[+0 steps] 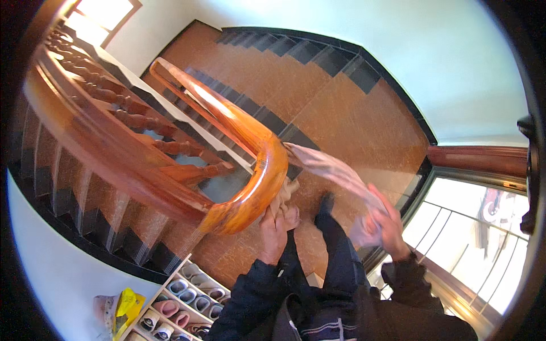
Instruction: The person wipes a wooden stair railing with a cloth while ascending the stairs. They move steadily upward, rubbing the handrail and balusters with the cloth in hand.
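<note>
A pale pink cloth [330,166] runs from the curved bend of a glossy wooden stair handrail [266,170] out to the right, where my right hand [386,226] grips its end. My left hand [275,234] is just below the bend, closed on a bunched beige part of cloth [283,196] that hangs under the rail. Whether the pink and beige parts are one cloth is hidden behind the handrail. The cloth at my right hand is blurred.
Carved wooden balusters [170,147] and stairs [140,230] lie left; more steps [307,51] rise beyond. A shoe rack [187,294] with several shoes stands at lower left, beside a yellow bag [130,307]. A barred window [469,230] is at right.
</note>
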Motion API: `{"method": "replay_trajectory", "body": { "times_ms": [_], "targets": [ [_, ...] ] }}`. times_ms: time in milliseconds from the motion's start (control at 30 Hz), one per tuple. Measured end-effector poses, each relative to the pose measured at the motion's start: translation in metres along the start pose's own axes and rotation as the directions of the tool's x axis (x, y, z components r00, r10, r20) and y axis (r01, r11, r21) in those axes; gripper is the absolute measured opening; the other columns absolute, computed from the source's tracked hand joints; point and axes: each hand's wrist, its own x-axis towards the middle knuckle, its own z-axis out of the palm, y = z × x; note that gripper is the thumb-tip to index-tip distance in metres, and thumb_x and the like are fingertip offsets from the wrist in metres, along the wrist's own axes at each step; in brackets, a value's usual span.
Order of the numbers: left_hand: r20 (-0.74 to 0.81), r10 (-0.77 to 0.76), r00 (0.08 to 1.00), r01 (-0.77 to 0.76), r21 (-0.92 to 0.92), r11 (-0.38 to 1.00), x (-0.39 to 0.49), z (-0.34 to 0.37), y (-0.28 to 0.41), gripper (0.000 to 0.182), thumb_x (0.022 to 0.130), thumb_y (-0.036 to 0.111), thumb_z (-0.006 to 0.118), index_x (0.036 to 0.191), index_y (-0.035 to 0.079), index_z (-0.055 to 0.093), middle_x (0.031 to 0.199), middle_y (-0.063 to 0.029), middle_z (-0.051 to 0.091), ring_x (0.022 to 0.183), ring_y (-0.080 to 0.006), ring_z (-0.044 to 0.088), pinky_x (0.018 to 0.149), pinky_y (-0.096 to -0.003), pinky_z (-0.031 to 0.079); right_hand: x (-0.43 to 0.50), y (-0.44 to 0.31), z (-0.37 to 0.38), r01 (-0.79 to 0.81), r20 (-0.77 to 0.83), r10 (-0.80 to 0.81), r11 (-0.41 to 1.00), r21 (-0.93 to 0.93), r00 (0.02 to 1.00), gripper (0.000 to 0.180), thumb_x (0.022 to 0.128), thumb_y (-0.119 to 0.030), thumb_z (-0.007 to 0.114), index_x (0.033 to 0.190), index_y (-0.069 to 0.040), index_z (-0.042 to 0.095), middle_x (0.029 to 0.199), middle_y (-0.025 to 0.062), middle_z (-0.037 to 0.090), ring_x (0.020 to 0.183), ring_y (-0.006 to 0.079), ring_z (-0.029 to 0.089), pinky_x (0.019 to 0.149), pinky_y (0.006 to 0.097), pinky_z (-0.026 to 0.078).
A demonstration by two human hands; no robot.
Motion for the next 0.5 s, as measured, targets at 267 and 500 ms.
{"method": "replay_trajectory", "body": {
  "times_ms": [267, 500],
  "targets": [
    [0.037, -0.025, 0.999, 0.027, -0.056, 0.998, -0.002, -0.012, -0.03, 0.034, 0.105, 0.009, 0.049, 0.135, 0.0, 0.062, 0.112, -0.0143, 0.071, 0.103, -0.0241, 0.068, 0.093, -0.0365, 0.054, 0.099, 0.036, 0.056, 0.239, 0.553, 0.002, 0.901, -0.363, 0.833, 0.048, 0.105, -0.022, 0.055, 0.149, -0.002, 0.055, 0.086, -0.0003, 0.061, 0.07, 0.0101, 0.058, 0.059, 0.0286, 0.05],
    [-0.047, 0.06, 0.997, -0.056, 0.078, 0.995, 0.034, 0.017, -0.057, 0.033, 0.098, 0.0, 0.059, 0.131, 0.001, 0.063, 0.131, -0.0223, 0.066, 0.121, -0.0368, 0.065, 0.1, -0.041, 0.052, -0.112, -0.03, -0.054, -0.359, 0.295, 0.511, 0.822, -0.442, 0.807, 0.053, 0.101, -0.016, 0.061, 0.152, -0.002, 0.052, 0.09, 0.0017, 0.064, 0.075, 0.009, 0.057, 0.067, 0.0266, 0.049]
  ]
}}
